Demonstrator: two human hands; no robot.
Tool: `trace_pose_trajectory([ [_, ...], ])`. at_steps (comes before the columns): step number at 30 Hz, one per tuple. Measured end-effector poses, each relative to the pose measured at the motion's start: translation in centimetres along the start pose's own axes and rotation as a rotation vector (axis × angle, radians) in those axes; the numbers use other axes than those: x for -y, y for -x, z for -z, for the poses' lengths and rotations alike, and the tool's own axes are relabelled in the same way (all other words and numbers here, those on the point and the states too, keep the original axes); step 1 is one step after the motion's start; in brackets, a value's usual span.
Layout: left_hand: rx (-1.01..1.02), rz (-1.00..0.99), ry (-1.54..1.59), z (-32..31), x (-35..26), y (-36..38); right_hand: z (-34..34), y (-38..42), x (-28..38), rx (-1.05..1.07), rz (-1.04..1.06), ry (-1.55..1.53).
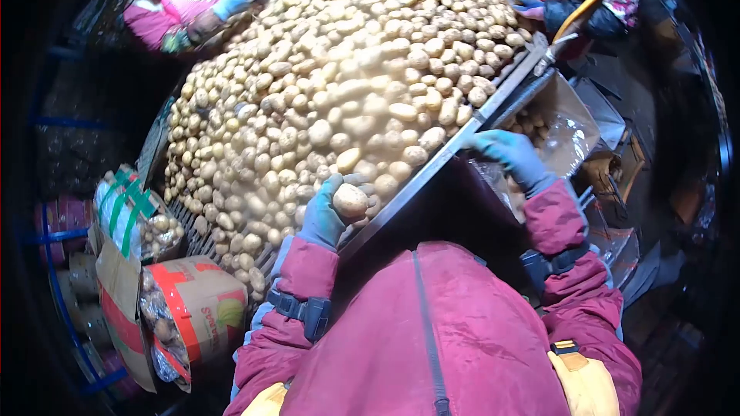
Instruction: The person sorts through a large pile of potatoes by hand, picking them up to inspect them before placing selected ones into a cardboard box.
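My left hand, in a blue-grey work glove, is closed around a pale round potato at the near edge of a large heap of potatoes. My right hand, gloved the same way, is palm down beside the metal edge of the sorting table. Its fingers stretch left over a plastic-lined cardboard box with potatoes inside. The underside of that hand is hidden, and nothing shows in its grasp.
Across the heap at upper left, a person in pink reaches in with a blue-gloved hand. Another gloved hand rests by the heap at upper right, near a yellow hose. Cardboard boxes with bagged potatoes stand at lower left.
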State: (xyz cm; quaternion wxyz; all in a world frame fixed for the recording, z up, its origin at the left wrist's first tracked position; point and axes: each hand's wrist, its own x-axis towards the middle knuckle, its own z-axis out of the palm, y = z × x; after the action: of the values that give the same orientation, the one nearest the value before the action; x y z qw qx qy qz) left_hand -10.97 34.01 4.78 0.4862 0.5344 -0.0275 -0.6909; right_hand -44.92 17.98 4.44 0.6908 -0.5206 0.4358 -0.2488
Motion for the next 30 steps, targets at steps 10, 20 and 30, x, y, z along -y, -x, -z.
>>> trace_pose_trajectory([
  [10, 0.345, 0.086, -0.179, -11.2, 3.8, -1.0, -8.3, 1.5, -4.3, 0.106, -0.043, 0.013],
  [20, 0.349, 0.152, -0.363, -8.1, 4.5, -4.5, 14.1, 15.4, -12.4, -0.739, -0.03, 0.303],
  [30, 0.264, 0.227, -0.213, -8.5, 3.8, -4.1, 14.2, 9.5, -7.5, -0.548, -0.074, -0.072],
])
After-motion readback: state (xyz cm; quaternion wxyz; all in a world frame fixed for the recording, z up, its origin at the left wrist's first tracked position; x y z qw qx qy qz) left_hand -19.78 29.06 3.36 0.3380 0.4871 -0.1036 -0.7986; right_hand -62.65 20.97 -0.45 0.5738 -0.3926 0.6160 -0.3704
